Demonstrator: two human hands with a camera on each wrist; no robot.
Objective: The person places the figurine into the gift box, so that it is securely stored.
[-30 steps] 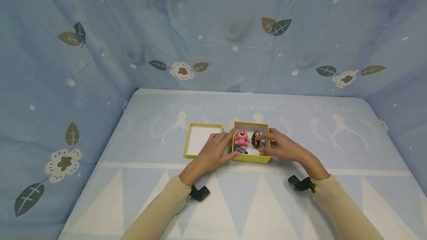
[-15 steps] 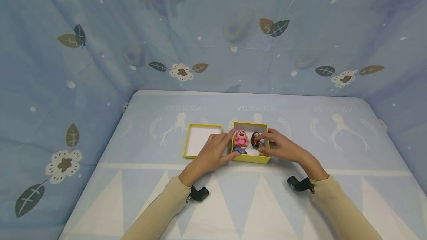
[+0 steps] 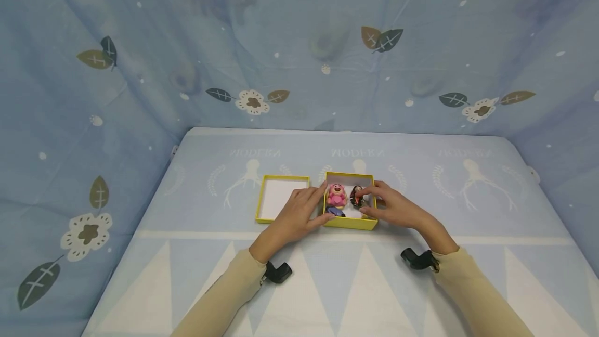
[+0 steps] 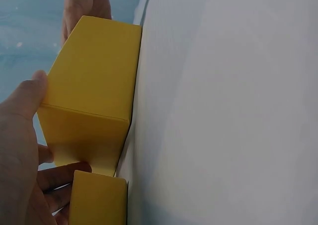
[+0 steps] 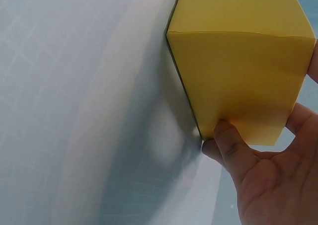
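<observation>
An open yellow box [image 3: 351,223] stands on the table. Inside it lie a pink bear figurine [image 3: 336,195], a dark-haired doll figurine [image 3: 357,197], a blue figure [image 3: 335,212], and a small greenish-brown piece near the right wall. My left hand [image 3: 296,214] rests against the box's left side, thumb at the near left corner and fingers fairly straight. My right hand [image 3: 394,206] has index finger and thumb over the right rim, the index touching or close to the doll figurine. Its other fingers press the outer wall [image 5: 243,81]. Whether thumb and index pinch anything is unclear.
A shallow yellow lid [image 3: 275,197], white inside, lies left of the box, partly behind my left hand. The table [image 3: 309,300] has a pale patterned cover. Blue printed curtains [image 3: 299,40] hang around its back and sides.
The whole head view shifts very slightly. Hands, box and figurines keep the same places relative to each other.
</observation>
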